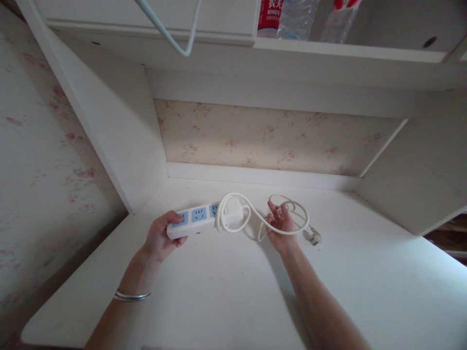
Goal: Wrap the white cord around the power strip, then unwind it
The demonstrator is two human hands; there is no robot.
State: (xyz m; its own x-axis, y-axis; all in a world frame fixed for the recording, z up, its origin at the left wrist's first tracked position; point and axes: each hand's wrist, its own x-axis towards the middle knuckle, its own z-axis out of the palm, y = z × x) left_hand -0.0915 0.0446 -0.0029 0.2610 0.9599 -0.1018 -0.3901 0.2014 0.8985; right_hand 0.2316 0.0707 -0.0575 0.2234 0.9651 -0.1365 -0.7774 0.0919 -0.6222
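A white power strip (207, 218) with blue socket faces is held at its left end by my left hand (164, 236), thumb on top and fingers beneath. Its white power cord (255, 210) makes a loop over the strip's right end, then runs right to my right hand (281, 223). Loosely curled fingers there hold the cord, and one loop crosses in front of the wrist. How firmly they grip it is hard to see. Just right of that hand, the cord's plug (314, 237) hangs at or lies on the white desk surface.
The white desk (226, 306) has a raised back strip and a side panel (120, 121) on the left. Overhead, a shelf (346, 51) holds a red-labelled bottle (270, 17) and clear plastic containers. A pale cable (175, 41) hangs down in front of the cabinet.
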